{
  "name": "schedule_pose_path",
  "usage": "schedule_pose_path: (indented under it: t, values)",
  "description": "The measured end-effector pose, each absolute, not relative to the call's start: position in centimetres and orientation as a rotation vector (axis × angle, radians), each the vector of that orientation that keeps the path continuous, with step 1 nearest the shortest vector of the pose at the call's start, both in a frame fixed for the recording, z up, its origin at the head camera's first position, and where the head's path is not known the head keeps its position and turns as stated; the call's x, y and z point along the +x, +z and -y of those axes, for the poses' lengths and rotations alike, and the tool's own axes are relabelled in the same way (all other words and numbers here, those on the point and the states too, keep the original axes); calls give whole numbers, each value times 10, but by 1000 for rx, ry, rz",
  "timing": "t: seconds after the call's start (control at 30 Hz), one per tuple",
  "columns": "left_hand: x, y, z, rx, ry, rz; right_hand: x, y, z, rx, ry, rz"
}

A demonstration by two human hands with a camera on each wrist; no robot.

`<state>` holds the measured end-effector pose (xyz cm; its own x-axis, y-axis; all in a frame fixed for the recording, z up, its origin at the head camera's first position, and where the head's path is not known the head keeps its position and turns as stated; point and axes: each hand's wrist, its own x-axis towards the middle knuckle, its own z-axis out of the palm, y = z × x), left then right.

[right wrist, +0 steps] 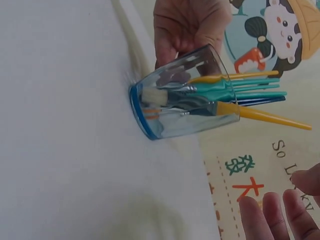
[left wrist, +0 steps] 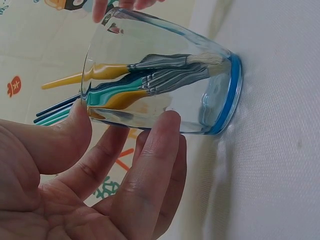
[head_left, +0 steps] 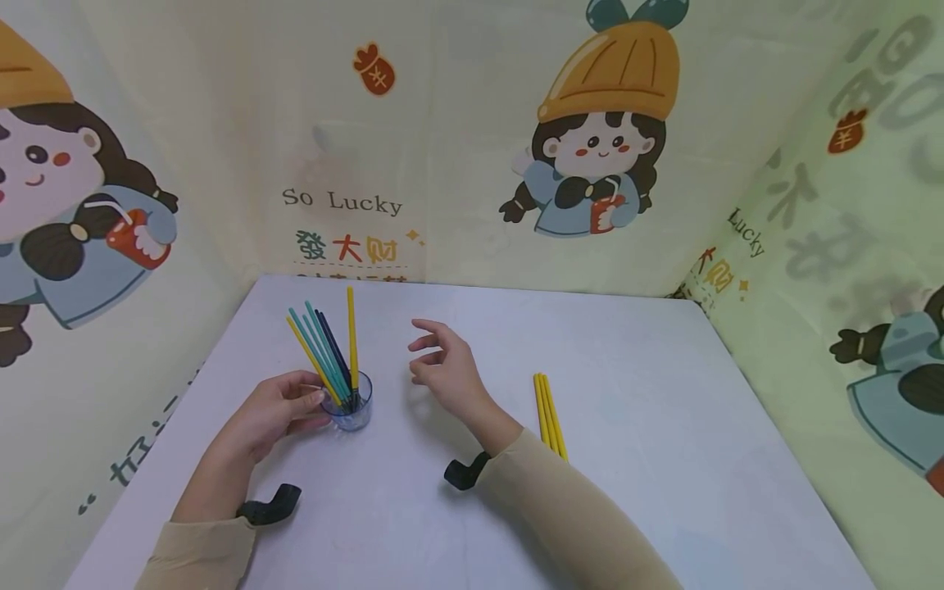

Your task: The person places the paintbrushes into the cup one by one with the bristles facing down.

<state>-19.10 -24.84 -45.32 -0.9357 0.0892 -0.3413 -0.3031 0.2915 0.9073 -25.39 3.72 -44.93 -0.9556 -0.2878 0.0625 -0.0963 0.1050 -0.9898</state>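
A clear glass [head_left: 352,423] with a blue base stands upright on the table, left of centre. It holds several paintbrushes [left wrist: 170,75], bristles down, with yellow, teal and dark blue handles. My left hand [head_left: 279,410] grips the glass from its left side, thumb near the rim and fingers along the wall. One yellow paintbrush [head_left: 352,328] leans apart from the others, toward the right side of the glass. To the right of the glass, my right hand [head_left: 451,369] hovers above the table with loosely bent fingers [right wrist: 274,215] and nothing in them.
Three thin yellow sticks [head_left: 546,406] lie side by side right of my right forearm, their near ends hidden by the sleeve. The white table [head_left: 664,426] is bordered by a printed cloth backdrop [head_left: 465,164] at the back and sides. Each wrist carries a black mount [head_left: 271,506].
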Motion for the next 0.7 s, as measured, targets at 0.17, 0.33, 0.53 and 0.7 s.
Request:
schedule_pose_path:
  t: [0.17, 0.33, 0.53, 0.7]
  values:
    - [-191, -454, 249, -201, 1676, -2245, -253, -450, -49, -359, -1966, -2242]
    - [-192, -456, 250, -207, 1677, -2248, -252, -452, -60, -337, -1972, -2237]
    - [-192, -457, 250, -207, 1678, -2251, -249, -455, -74, -301, -1951, -2243]
    - [-191, -455, 249, -201, 1682, -2251, -247, -457, -87, -275, -1914, -2277]
